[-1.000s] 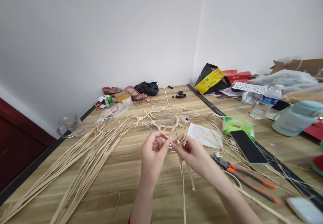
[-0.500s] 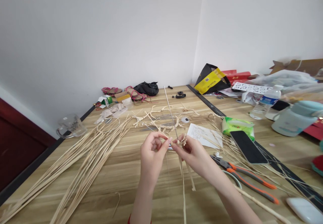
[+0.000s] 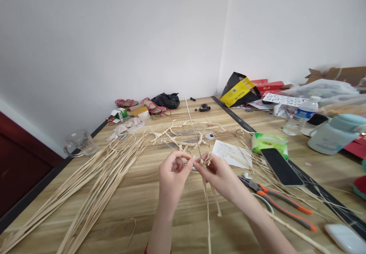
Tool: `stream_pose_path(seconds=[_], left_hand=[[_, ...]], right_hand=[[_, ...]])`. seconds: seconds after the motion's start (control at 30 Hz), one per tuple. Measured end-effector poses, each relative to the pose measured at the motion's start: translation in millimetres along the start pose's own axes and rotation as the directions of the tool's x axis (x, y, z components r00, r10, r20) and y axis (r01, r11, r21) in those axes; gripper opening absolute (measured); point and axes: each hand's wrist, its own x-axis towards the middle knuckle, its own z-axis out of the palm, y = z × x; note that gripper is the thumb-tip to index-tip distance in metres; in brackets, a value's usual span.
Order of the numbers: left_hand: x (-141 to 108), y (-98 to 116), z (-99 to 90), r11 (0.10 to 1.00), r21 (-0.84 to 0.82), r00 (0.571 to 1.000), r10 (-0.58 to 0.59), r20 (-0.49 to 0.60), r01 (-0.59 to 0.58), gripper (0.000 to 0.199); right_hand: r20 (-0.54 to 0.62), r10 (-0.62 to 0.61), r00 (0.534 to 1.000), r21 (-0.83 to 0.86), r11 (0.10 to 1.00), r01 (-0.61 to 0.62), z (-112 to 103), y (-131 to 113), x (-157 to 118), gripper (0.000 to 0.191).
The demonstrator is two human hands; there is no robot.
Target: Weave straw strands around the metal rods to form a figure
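Near the middle of the wooden table, my left hand (image 3: pixel 175 172) pinches a thin pale strip (image 3: pixel 174 139) between thumb and forefinger. Just to its right, my right hand (image 3: pixel 219 172) is closed on a small woven piece of pale strips (image 3: pixel 208 160). A thin metal rod (image 3: pixel 192 124) rises from this piece, leaning up and to the left. Long strip ends (image 3: pixel 208 219) hang below the fingers. The fingertips of both hands almost meet, and they hide part of the woven piece.
Bundles of long strips (image 3: pixel 105 185) lie at left, near a glass mug (image 3: pixel 80 142). Twisted woven pieces (image 3: pixel 188 144) and a written paper (image 3: pixel 232 154) lie beyond the hands. At right are orange-handled pliers (image 3: pixel 280 200), a phone (image 3: pixel 281 167), green packet (image 3: pixel 269 144) and water bottle (image 3: pixel 302 116).
Both hands keep nearly the same place and grip. The metal rod's upper end has tilted very slightly to the left.
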Motion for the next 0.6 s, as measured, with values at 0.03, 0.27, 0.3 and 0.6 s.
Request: stream_pose_path(seconds=[0.03,0.27,0.3,0.6], left_hand=[[0.0,0.1,-0.1,1.000,0.005,1.000,-0.001,0.002,0.001,0.016],[1.7,-3.7,-2.6,0.999,0.028,0.999,-0.024,0.028,0.023,0.019],[2.3,-5.0,-3.1,0.999,0.033,0.999,-0.029,0.043,0.028,0.019],[3.5,-8.3,-4.2,0.998,0.025,0.993,-0.059,0.103,0.057,0.021]], right_hand=[[0.002,0.002,1.000,0.006,1.000,-0.002,0.0,0.4,-0.1,0.019],[0.003,-0.001,1.000,0.011,1.000,0.001,0.1,2.2,0.1,0.020],[0.001,0.001,1.000,0.009,1.000,-0.001,0.0,1.9,0.0,0.020],[0.013,0.020,1.000,0.004,1.000,-0.020,0.6,-2.0,-1.3,0.020]])
